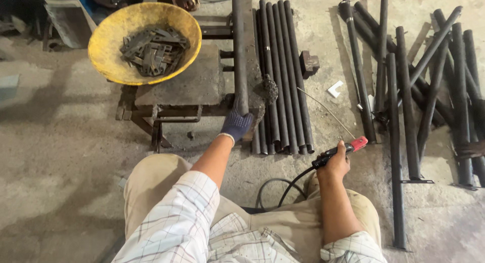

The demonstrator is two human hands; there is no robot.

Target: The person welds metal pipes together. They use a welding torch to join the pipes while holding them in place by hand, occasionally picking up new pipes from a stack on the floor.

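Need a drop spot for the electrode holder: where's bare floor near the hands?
Bare concrete left of the metal stand, below the yellow bowl, and between the row of tubes and the scattered pipes. Crowded: stand top and far right.

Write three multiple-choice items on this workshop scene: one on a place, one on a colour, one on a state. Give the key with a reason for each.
1. Where are the flat metal pieces?
A. In the bowl
B. On the person's lap
C. On top of the pipe pile at right

2. What colour is the glove on the left hand?
A. Yellow
B. Dark blue
C. White

3. What is the right hand doing?
A. Resting open on the floor
B. Gripping a pipe
C. Holding the electrode holder

Key:
1 A, the flat pieces lie heaped inside the yellow bowl.
2 B, the left hand wears a dark blue glove and grips the end of a pipe.
3 C, the right hand is closed round the electrode holder, red-tipped, with a thin rod in it.
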